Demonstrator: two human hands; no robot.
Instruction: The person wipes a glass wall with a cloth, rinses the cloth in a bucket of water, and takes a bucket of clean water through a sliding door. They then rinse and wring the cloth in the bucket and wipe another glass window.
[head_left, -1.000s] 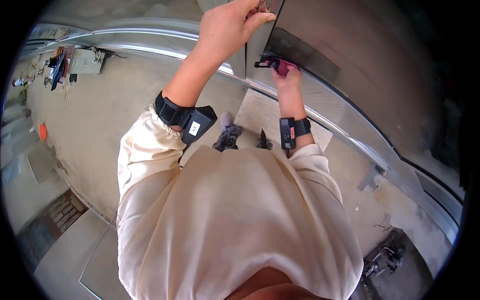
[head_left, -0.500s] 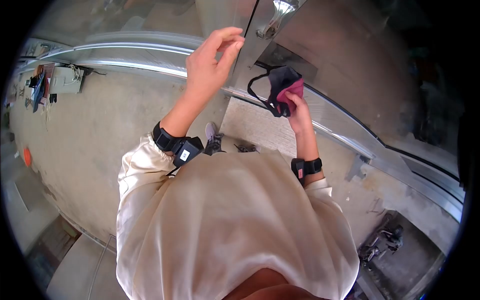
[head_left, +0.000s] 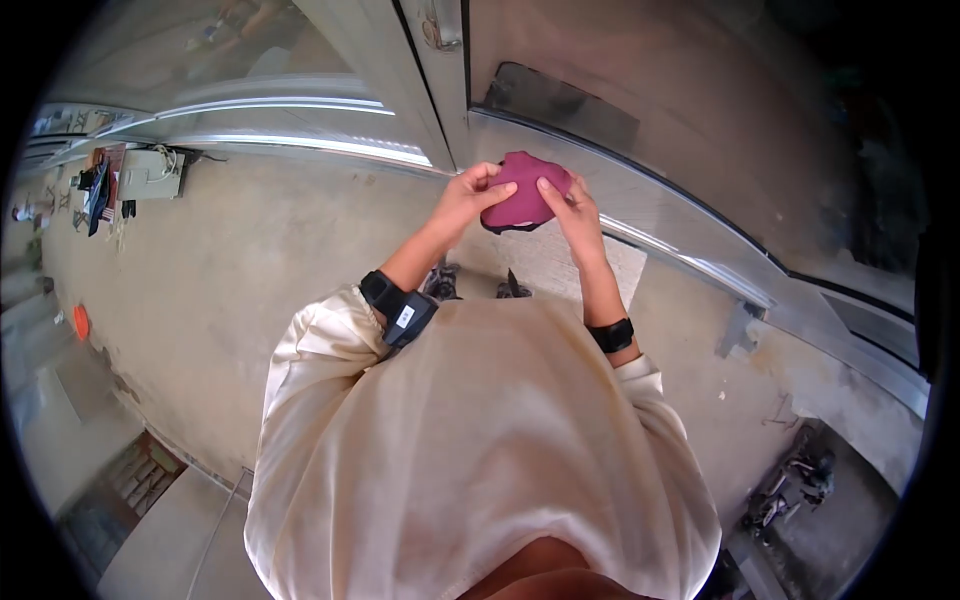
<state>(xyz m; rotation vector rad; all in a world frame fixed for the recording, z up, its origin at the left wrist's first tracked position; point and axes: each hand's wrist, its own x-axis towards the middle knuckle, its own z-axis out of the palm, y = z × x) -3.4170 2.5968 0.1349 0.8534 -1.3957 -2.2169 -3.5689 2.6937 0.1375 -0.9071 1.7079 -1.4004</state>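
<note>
Both hands grip a maroon and black cloth piece (head_left: 527, 200), held out in front of my body at chest level. Its maroon side faces me, and a dark edge shows along the bottom. My left hand (head_left: 468, 200) pinches its left side, thumb lying on the maroon cloth. On the opposite side my right hand (head_left: 572, 213) grips it, with the thumb on top and the fingers behind. The black straps seen earlier are hidden now.
Glass doors with metal frames (head_left: 640, 150) stand ahead. A pale mat (head_left: 610, 268) lies by the threshold, near my shoes (head_left: 443, 282). Far left are a white box-like thing (head_left: 152, 174) and an orange object (head_left: 81, 322). A dark motorbike-like shape (head_left: 800, 480) stands at lower right.
My left hand, raised with nothing in it before, has come down and right to take the cloth's left side. The cloth has turned its maroon face toward me and moved slightly left.
</note>
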